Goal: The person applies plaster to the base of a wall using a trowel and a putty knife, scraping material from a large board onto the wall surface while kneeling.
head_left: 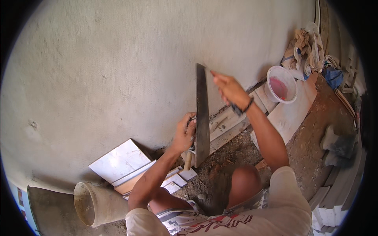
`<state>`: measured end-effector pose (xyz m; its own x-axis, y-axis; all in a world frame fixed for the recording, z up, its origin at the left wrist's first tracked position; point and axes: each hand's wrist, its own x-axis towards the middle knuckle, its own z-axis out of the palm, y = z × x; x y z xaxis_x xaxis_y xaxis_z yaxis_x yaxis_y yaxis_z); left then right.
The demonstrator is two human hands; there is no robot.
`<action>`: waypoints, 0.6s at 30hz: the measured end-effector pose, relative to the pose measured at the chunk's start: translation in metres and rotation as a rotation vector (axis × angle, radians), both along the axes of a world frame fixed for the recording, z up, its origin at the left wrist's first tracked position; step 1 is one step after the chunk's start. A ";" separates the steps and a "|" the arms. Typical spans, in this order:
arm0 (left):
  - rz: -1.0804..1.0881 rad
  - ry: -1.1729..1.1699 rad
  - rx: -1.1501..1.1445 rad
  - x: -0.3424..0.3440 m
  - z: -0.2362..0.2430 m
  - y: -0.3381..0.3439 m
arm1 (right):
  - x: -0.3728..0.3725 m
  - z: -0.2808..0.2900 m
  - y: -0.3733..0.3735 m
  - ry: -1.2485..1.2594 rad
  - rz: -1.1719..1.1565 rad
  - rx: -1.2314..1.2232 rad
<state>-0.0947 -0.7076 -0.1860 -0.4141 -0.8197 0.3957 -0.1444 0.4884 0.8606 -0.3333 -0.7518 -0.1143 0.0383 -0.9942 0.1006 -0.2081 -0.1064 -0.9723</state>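
Observation:
My left hand (185,133) is closed on the left side of a long, dark, flat panel (202,118), which stands upright in front of me and is seen nearly edge-on. Its exact kind I cannot make out. Up and to the right, my right hand (231,89) grips a slim tool with a reddish handle (213,73). The thin end of that tool reaches the panel's top corner; most of it is hidden or blurred. Below my left hand a short wooden handle (188,160) shows, its other end hidden.
White tiles (120,161) lean and lie by the wall at left, near a dirty bucket (94,202). A pale bucket with reddish contents (281,84) stands at right on a board (293,114). Crumpled sacks (303,51) lie beyond. Rubble and soil cover the floor along the rough wall (118,70).

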 end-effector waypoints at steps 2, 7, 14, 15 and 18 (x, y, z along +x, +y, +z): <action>-0.062 0.028 0.113 0.009 -0.021 0.006 | -0.028 -0.008 -0.042 -0.047 -0.192 0.036; -0.004 0.302 0.357 0.046 -0.031 0.014 | -0.022 -0.039 0.025 0.027 -0.077 -0.027; 0.097 0.335 0.303 0.039 -0.031 0.007 | 0.036 -0.066 0.151 0.374 0.292 -0.372; 0.109 0.338 0.274 0.033 -0.031 0.007 | 0.040 -0.063 0.158 0.452 0.327 -0.335; 0.145 0.265 0.083 0.019 -0.032 0.011 | 0.055 -0.064 0.160 0.516 0.277 -0.342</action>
